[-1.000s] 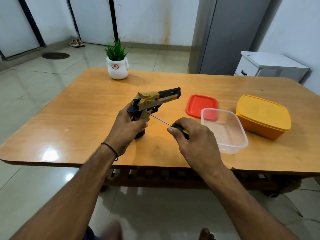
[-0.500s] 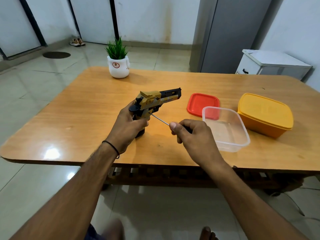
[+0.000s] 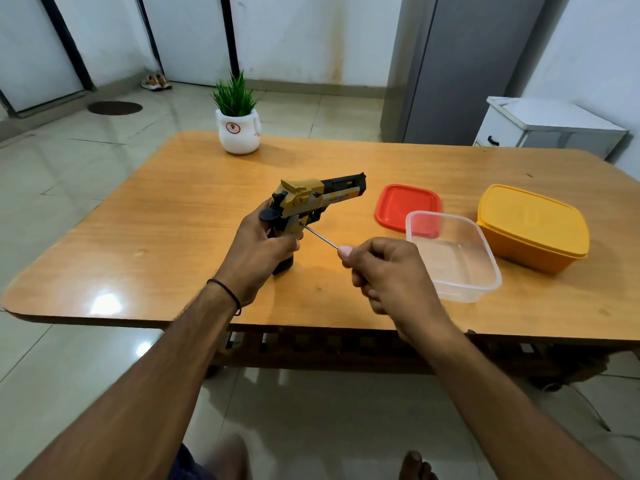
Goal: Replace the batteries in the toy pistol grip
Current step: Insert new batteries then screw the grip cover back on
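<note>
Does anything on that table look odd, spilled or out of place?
Nothing is spilled or visibly damaged. The clear tub stands lidless, a red lid flat on the table just behind it.

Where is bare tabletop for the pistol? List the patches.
Widest: the table, left half, from the potted plant to the near edge, left of the left hand. Also the far strip behind the red lid and yellow box. Crowded: around the clear tub, beside the right hand.
</note>
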